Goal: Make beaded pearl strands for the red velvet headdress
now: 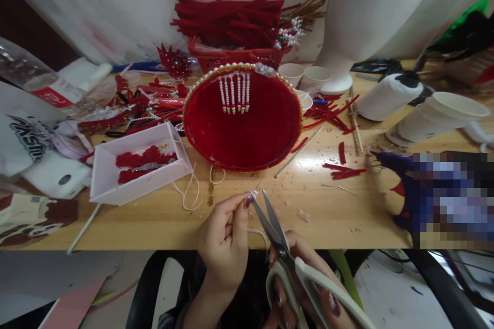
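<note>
Near the table's front edge, my left hand (227, 236) pinches a small clear beaded piece (253, 194) between thumb and index finger. My right hand (297, 288) holds scissors (283, 252) with pale handles, fingers through the loops. Their blades are apart and point up toward the pinched piece, one tip close to my left fingertips. Thin white cord (262, 236) hangs between my hands. Beyond them stands a round red velvet piece (247, 133) edged with pearls and gold beads, with short pearl strands hanging inside its top.
A white box (135, 190) with red pieces is at the left. A red basket (239, 56) of red stems stands behind. Paper cups (443, 113), a white thread spool (393, 95) and a blue glue gun (401, 169) lie right. Red scraps (343, 170) are scattered nearby.
</note>
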Demonstrator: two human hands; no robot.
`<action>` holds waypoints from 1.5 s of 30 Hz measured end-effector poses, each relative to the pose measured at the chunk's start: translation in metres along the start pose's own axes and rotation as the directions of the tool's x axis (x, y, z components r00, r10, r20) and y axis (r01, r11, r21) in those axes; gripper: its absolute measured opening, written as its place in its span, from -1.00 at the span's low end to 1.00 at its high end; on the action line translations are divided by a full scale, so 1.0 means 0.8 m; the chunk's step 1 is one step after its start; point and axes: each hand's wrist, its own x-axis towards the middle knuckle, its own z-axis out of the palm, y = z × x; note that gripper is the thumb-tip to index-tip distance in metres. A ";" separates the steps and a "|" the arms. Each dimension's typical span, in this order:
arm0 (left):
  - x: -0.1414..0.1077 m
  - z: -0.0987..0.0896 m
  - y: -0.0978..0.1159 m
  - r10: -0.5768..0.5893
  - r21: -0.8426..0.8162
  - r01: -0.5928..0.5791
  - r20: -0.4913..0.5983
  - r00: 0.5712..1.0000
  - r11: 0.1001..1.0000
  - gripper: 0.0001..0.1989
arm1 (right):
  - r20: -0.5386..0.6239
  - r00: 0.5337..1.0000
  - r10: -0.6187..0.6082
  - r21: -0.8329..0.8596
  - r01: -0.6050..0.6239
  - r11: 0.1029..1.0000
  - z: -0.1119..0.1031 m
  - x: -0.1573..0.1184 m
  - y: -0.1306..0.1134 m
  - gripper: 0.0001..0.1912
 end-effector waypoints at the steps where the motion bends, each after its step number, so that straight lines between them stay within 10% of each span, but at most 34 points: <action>1: -0.001 -0.001 0.000 0.033 0.016 -0.033 -0.008 0.999 0.999 -0.86 | -0.002 1.000 -0.009 0.034 0.009 0.999 -0.002 0.001 0.002 -0.33; 7: -0.001 -0.009 -0.001 0.150 0.049 -0.153 0.052 0.987 0.987 -0.84 | 0.026 1.000 0.002 0.224 -0.008 0.975 -0.012 0.009 0.004 -0.32; 14: 0.008 -0.010 0.004 0.376 0.191 -0.385 0.085 0.923 0.903 -0.81 | -0.078 0.997 -0.017 -0.091 0.010 0.996 -0.012 -0.008 -0.015 -0.38; 31: 0.007 -0.012 0.010 0.425 0.242 -0.432 0.081 0.901 0.869 -0.83 | -0.051 0.982 -0.180 -0.083 0.175 0.981 -0.026 -0.001 0.008 -0.43; 45: 0.004 -0.011 0.001 0.376 0.226 -0.380 0.064 0.924 0.897 -0.82 | -0.367 0.890 -0.270 -0.528 0.039 0.848 -0.011 -0.011 -0.017 -0.66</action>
